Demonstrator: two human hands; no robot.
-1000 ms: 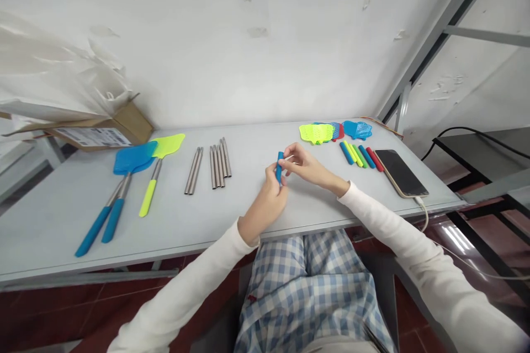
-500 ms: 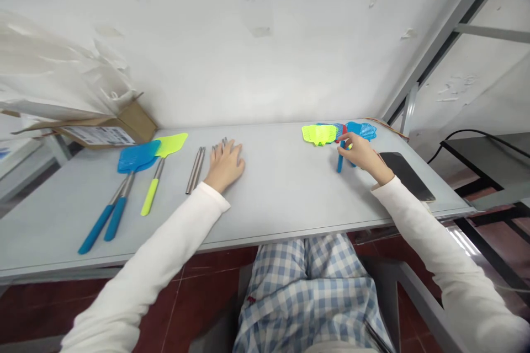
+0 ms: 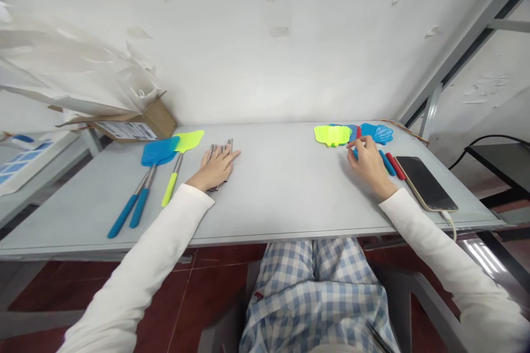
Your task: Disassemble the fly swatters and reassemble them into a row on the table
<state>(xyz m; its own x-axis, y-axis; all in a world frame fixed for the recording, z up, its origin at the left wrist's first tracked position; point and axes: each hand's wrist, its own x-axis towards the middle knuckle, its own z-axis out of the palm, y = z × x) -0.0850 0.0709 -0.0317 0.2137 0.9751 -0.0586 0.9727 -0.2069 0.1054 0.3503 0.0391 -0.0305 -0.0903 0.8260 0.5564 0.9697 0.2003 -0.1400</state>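
My left hand [image 3: 215, 168] lies flat, fingers stretched out, over several thin metal tubes [image 3: 230, 143] whose ends stick out around it. On the right, my right hand [image 3: 368, 165] is curled, with a blue handle grip [image 3: 355, 153] showing between thumb and forefinger; most of that grip is hidden. Beside this hand lie another blue grip [image 3: 387, 163] and a red grip [image 3: 395, 166]. Just beyond it are loose fly swatter heads: yellow-green [image 3: 332, 135] and blue [image 3: 377, 133], with more blue and red partly covered.
Assembled fly swatters, blue [image 3: 141, 207] and yellow-green [image 3: 170, 187], lie at the left. An opened cardboard box [image 3: 159, 118] stands behind them against the wall. A phone [image 3: 428, 183] with a white cable lies at the right, near the table's front edge [image 3: 290, 236].
My left hand has slid onto the metal tubes and covers them more. The right hand has lowered, and the blue grip is no longer upright below it. The view has shifted left.
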